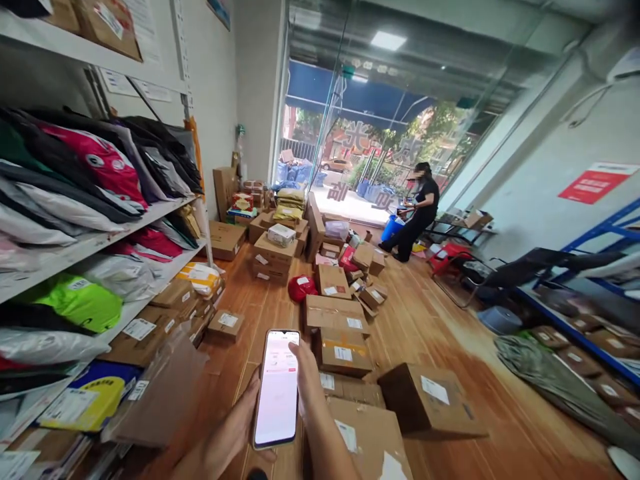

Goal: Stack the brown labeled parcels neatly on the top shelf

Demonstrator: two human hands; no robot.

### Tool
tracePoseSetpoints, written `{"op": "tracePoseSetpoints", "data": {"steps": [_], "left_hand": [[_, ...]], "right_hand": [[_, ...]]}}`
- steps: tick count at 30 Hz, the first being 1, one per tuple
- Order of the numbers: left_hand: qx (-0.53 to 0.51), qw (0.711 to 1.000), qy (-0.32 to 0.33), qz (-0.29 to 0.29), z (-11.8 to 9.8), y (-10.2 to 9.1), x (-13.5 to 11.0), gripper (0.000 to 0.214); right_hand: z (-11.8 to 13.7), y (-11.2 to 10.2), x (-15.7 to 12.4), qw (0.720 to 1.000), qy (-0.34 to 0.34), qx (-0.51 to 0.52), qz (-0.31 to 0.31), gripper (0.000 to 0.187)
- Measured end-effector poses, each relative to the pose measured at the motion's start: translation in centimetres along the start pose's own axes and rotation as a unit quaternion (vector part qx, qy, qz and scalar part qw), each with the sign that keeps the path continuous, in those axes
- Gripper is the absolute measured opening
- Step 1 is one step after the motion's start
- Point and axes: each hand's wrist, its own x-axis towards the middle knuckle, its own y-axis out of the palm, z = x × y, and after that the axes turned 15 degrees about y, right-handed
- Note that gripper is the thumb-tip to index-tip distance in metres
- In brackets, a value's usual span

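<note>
A smartphone (pixel 275 407) with a lit, mostly white and pale pink screen is held upright in front of me. My left hand (pixel 241 419) wraps around its left side and lower back, with a fingertip showing below the bottom edge. Along the right edge lies my right hand (pixel 309 380), its thumb on the upper right of the screen. The other right fingers are hidden behind the phone. Text on the screen is too small to read. Just right of the hands are taped cardboard boxes (pixel 367 427) with white labels.
White shelves (pixel 100 235) on the left hold bagged parcels. A row of boxes (pixel 333 311) runs down the wooden floor towards a glass front. A person in black (pixel 423 200) stands near the glass. On the right are a folding chair (pixel 515 267) and a blue rack (pixel 585 243).
</note>
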Motion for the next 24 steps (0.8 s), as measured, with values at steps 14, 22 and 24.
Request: {"op": "tracePoseSetpoints", "data": {"steps": [14, 22, 24], "left_hand": [[0.044, 0.996, -0.046, 0.070, -5.0, 2.1, -2.2, 0.077], [0.003, 0.996, -0.066, 0.067, -6.3, -0.6, -2.6, 0.066], [-0.020, 0.996, -0.059, 0.058, -6.6, -1.0, -2.7, 0.061]], "right_hand": [[-1.9, -2.3, -6.9, 0.942, -0.095, -0.127, 0.295, 0.088], [-2.2, 0.3, -6.4, 0.942, -0.074, -0.123, 0.304, 0.090], [-2.4, 0.6, -6.2, 0.940, -0.081, -0.140, 0.301, 0.091]]}}
